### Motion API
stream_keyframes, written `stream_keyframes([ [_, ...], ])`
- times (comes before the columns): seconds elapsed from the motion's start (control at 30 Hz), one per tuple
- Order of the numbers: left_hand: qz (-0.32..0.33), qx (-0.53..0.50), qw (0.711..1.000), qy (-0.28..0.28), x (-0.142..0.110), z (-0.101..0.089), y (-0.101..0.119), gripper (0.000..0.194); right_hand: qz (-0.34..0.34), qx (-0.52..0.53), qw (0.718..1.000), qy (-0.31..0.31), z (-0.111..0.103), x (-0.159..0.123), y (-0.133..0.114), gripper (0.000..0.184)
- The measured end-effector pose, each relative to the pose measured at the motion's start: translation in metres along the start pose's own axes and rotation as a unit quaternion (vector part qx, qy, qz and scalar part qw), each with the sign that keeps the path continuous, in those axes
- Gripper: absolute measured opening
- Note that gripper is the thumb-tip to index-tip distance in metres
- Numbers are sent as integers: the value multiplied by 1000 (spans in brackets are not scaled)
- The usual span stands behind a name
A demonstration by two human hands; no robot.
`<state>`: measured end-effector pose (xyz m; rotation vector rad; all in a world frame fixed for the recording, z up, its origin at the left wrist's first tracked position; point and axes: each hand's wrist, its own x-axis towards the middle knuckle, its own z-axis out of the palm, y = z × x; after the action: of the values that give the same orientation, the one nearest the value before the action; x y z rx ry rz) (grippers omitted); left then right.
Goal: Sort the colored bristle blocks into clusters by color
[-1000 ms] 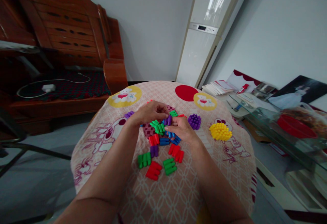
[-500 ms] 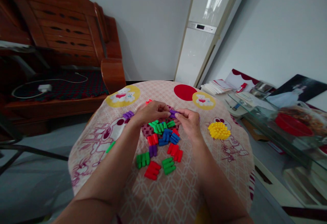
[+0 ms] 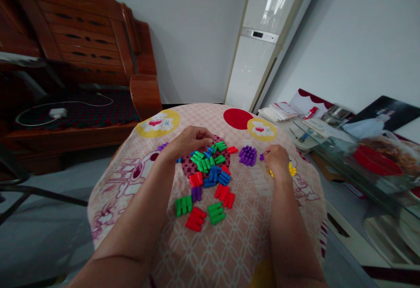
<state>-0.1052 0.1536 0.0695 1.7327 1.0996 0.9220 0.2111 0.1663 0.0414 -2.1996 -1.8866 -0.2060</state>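
My left hand (image 3: 193,141) hovers over the far side of a heap of plastic building blocks. Its fingers are curled close to the thumb; a small blue block (image 3: 209,150) shows just under the fingertips, and whether it is gripped is unclear. To the right, my right hand (image 3: 277,159) has closed fingers at a small purple block (image 3: 261,157). This hand partly covers a yellow cluster of blocks (image 3: 292,170). Between the hands stands a purple block cluster (image 3: 248,155). Green blocks (image 3: 205,163), blue blocks (image 3: 215,174) and red blocks (image 3: 196,219) lie loosely below them.
A patterned cloth covers the round table (image 3: 229,253). Behind it on the left is a wooden bench (image 3: 85,51) with a white charger (image 3: 57,113). A tall white air conditioner (image 3: 256,60) stands at the back. At right, a glass shelf (image 3: 354,161) holds a red bowl (image 3: 376,159).
My hands have moved apart from the purple block they both held. The right hand went right, uncovering the purple cluster and covering part of the yellow one. The left hand shifted slightly left.
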Motion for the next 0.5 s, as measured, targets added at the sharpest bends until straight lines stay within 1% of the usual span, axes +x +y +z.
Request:
stream_keyframes([
  [0.33, -3, 12, 1000, -9, 0, 1, 0, 24, -31, -28, 997, -57, 23, 2, -10, 31],
  [0.43, 1, 23, 1000, -7, -2, -2, 1, 26, -31, -22, 997, -71, 22, 1, -11, 33],
  [0.5, 3, 29, 1000, 2, -2, -5, 0, 28, -23, -16, 998, -54, 15, 0, -14, 31],
])
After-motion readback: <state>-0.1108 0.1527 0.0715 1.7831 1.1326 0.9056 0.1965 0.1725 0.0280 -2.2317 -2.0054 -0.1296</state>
